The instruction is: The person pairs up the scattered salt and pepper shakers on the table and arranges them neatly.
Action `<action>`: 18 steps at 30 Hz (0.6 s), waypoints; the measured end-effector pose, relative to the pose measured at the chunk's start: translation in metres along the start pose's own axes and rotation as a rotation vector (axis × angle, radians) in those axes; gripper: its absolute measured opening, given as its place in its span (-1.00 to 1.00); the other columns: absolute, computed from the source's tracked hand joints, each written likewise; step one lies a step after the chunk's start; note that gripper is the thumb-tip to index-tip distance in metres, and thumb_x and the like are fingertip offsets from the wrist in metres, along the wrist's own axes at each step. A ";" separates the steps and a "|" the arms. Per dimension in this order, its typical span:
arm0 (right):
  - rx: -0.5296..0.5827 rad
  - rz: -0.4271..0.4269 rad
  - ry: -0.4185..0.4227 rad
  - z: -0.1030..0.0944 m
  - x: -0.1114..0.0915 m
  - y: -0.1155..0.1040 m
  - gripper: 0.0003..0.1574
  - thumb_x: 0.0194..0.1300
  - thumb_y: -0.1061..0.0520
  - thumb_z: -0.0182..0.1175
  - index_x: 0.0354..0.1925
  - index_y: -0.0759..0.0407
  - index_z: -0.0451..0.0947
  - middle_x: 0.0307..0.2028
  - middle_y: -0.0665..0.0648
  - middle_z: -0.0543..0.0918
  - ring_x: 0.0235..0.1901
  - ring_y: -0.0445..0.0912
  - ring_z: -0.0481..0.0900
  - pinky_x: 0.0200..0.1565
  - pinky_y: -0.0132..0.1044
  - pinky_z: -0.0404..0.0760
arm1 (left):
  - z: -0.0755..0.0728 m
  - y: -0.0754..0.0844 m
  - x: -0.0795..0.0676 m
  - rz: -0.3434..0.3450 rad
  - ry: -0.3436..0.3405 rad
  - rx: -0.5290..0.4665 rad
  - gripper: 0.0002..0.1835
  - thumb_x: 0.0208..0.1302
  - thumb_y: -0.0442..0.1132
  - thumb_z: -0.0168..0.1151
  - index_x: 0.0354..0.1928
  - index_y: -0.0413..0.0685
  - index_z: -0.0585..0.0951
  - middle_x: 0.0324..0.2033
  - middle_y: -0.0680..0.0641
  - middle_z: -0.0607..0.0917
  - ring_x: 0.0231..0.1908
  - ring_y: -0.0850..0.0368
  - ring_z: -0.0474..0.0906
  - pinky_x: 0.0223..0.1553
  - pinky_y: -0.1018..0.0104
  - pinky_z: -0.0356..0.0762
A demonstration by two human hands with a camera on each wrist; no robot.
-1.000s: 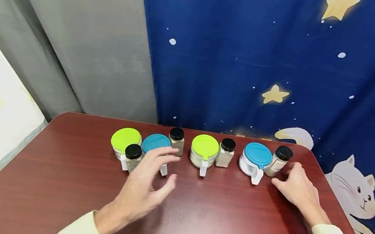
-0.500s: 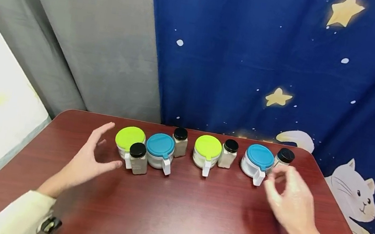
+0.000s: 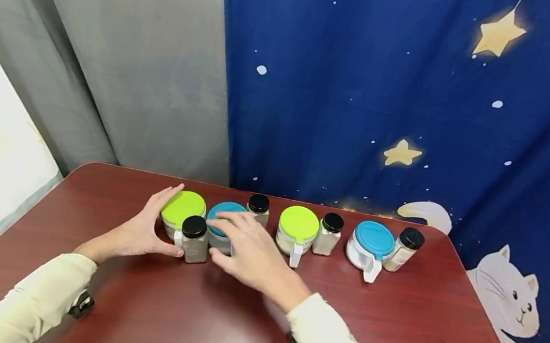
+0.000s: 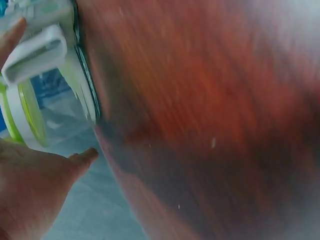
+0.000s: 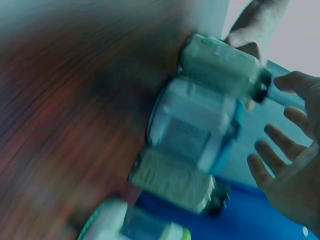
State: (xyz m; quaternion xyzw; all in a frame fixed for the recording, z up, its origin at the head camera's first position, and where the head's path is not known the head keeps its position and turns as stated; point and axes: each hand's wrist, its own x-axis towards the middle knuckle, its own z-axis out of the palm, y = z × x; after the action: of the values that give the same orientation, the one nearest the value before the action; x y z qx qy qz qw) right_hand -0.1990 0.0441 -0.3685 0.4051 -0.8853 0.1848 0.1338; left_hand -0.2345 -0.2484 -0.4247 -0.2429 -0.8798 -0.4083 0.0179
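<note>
My left hand (image 3: 142, 235) curves around the left side of a lime-lidded seasoning jar (image 3: 184, 207), its thumb close to a black-capped spice bottle (image 3: 194, 246) in front. The left wrist view shows a gap between finger and jar (image 4: 60, 107). My right hand (image 3: 255, 254) hovers over a blue-lidded seasoning jar (image 3: 222, 210) with fingers spread, partly hiding it. In the right wrist view that hand (image 5: 295, 155) is apart from the blurred front bottle (image 5: 215, 67) and the blue-lidded jar (image 5: 187, 120). Neither hand visibly grips anything.
Behind the right hand is another black-capped bottle (image 3: 259, 203). Rightward stand a lime-lidded jar (image 3: 298, 226), a spice bottle (image 3: 327, 238), a blue-lidded jar (image 3: 372, 241) and a shaker bottle (image 3: 402, 253). Curtains (image 3: 317, 95) hang behind the table's far edge.
My left hand moved left, then came in beside the left lime-lidded jar. From the shaker bottle at the right, my right hand crossed left to the blue-lidded jar.
</note>
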 end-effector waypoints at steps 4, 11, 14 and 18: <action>-0.102 -0.049 -0.046 0.020 0.018 -0.006 -0.32 0.34 -0.15 0.35 0.35 -0.04 0.50 0.30 0.06 0.50 0.32 -0.03 0.35 0.34 -0.15 0.29 | 0.001 -0.002 0.002 -0.004 -0.029 0.015 0.42 -0.16 0.01 0.73 0.64 0.26 -0.08 0.54 -0.29 -0.16 0.51 -0.31 -0.25 0.23 -0.50 0.08; -0.210 -0.111 -0.056 0.035 0.027 -0.008 -0.24 0.31 -0.24 0.37 0.39 -0.12 0.46 0.21 0.04 0.56 0.26 -0.08 0.40 0.35 -0.08 0.21 | 0.001 -0.008 0.009 0.078 -0.017 0.066 0.30 -0.29 0.12 0.76 0.55 0.13 0.23 0.43 -0.17 0.19 0.37 -0.08 0.15 0.20 -0.05 0.32; -0.210 -0.106 -0.047 0.042 0.028 -0.007 -0.27 0.32 -0.25 0.36 0.38 -0.16 0.45 0.20 0.02 0.56 0.26 -0.08 0.39 0.34 0.00 0.18 | -0.001 -0.010 0.010 0.086 -0.007 0.076 0.24 -0.32 0.11 0.78 0.50 0.14 0.31 0.32 -0.08 0.34 0.19 0.05 0.31 0.09 0.17 0.39; -0.196 -0.094 -0.006 0.050 0.031 -0.004 -0.31 0.33 -0.19 0.37 0.36 -0.17 0.45 0.17 -0.04 0.58 0.27 -0.06 0.36 0.33 0.12 0.13 | -0.004 -0.012 0.011 0.073 -0.004 0.078 0.19 -0.26 0.06 0.76 0.49 0.15 0.32 0.25 -0.09 0.37 0.10 0.06 0.36 0.01 0.16 0.44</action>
State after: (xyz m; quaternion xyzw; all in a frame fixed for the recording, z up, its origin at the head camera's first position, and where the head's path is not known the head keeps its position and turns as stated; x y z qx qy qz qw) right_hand -0.2194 -0.0005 -0.4001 0.4317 -0.8796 0.0897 0.1788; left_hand -0.2500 -0.2539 -0.4284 -0.2750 -0.8855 -0.3723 0.0404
